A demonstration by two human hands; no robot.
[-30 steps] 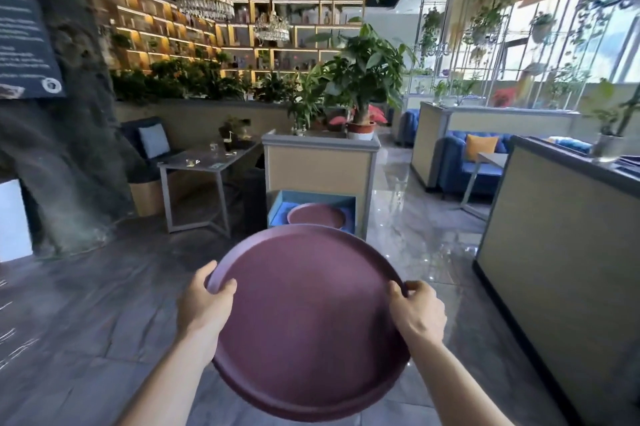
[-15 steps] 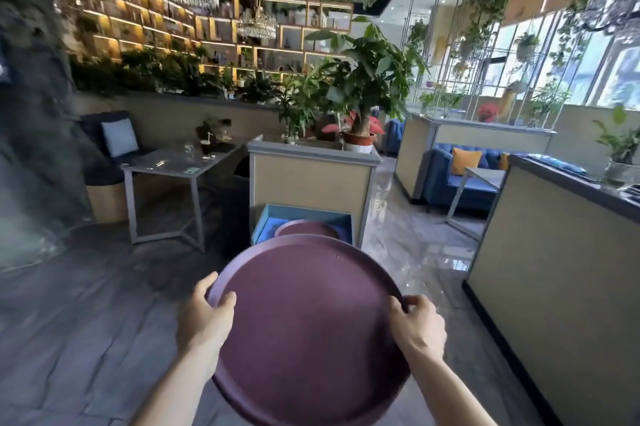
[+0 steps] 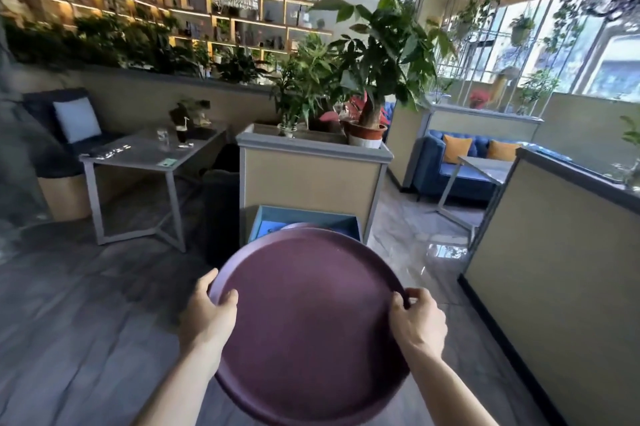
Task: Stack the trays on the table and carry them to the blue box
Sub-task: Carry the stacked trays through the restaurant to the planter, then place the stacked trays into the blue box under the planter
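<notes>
A round maroon tray (image 3: 308, 321) fills the lower middle of the head view, held level in front of me. My left hand (image 3: 207, 315) grips its left rim with the thumb on top. On the right rim my right hand (image 3: 417, 321) does the same. Whether more trays lie stacked beneath it I cannot tell. The blue box (image 3: 266, 221) sits on the floor just beyond the tray, against a beige planter divider. The tray I hold hides most of the box; a sliver of another maroon tray (image 3: 301, 225) shows inside it.
The beige planter divider (image 3: 311, 180) with potted plants stands behind the box. A grey table (image 3: 145, 162) with glasses is to the left, a dark seat behind it. A long beige partition (image 3: 554, 273) runs along the right. Grey floor lies between.
The view has advanced toward the blue box, which now looks larger and sits mostly behind the tray's far rim. Both hands keep the same grip on the tray.
</notes>
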